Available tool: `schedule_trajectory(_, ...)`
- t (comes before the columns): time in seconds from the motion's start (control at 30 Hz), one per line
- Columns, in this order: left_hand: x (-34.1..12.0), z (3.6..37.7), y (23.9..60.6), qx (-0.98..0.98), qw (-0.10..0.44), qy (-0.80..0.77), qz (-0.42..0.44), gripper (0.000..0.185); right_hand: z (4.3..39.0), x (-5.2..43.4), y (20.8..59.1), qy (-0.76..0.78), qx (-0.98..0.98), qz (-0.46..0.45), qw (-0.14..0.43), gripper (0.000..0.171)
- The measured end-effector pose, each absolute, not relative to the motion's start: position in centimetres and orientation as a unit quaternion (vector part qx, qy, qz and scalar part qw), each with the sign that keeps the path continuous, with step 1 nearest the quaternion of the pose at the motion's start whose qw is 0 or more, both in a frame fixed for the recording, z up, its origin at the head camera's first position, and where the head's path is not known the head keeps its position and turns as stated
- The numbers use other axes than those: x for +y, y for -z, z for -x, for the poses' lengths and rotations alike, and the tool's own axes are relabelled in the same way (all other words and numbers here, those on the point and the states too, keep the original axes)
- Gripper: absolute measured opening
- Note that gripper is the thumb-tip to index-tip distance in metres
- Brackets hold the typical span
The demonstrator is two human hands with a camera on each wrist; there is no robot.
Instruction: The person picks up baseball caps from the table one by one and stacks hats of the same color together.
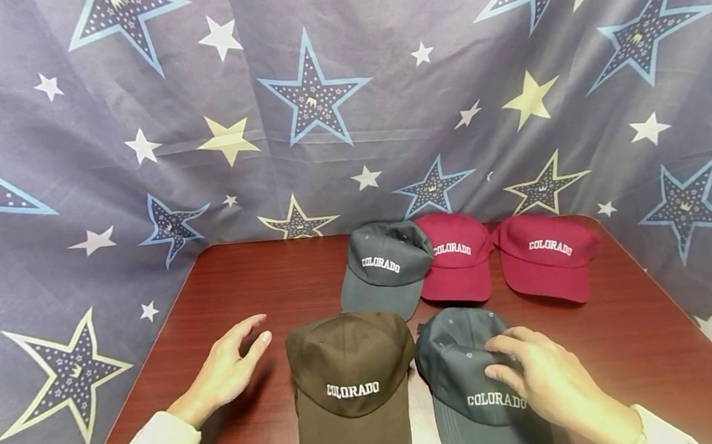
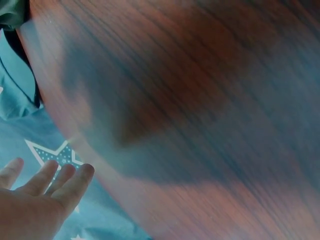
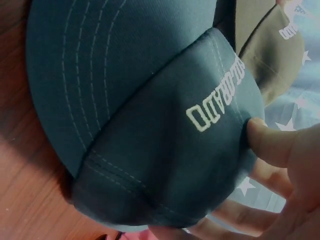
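My right hand (image 1: 531,367) lies on the crown of a dark teal cap (image 1: 469,403) lettered COLORADO, at the table's near right. The right wrist view shows the thumb (image 3: 272,142) pressing the front of that teal cap (image 3: 150,125) while the fingers curl round its far side. Beside it on the left lies a brown COLORADO cap (image 1: 348,384), whose edge (image 3: 272,55) also shows in the right wrist view. My left hand (image 1: 239,352) hovers over the table left of the brown cap, fingers straight, holding nothing. In the left wrist view this hand (image 2: 35,200) is above the table's edge.
A grey cap (image 1: 384,266) and two maroon caps (image 1: 455,255) (image 1: 547,255) sit in a row at the back of the dark red wooden table (image 1: 258,284). Star-patterned blue cloth (image 1: 315,95) hangs behind and around the table.
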State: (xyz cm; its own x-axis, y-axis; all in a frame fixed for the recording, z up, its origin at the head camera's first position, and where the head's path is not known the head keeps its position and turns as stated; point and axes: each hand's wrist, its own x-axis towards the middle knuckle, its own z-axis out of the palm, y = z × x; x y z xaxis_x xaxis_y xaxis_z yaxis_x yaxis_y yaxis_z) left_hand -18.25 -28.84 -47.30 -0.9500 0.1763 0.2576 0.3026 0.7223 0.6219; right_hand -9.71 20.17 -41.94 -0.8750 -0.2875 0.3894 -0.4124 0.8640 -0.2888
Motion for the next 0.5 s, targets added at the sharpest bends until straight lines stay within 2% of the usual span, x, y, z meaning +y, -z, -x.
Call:
schedule_trajectory(0.33,-28.93,18.03,47.36,-0.924,0.093,0.348,0.13,0.049,9.76,20.03,41.8,-0.182,-0.963,-0.148,0.135,0.034)
schedule_trajectory(0.5,-28.94,17.71,47.49,-0.923,0.094,0.349,0.132,0.048,10.12,20.02,41.19,-0.174,-0.959,-0.155,0.164,0.034)
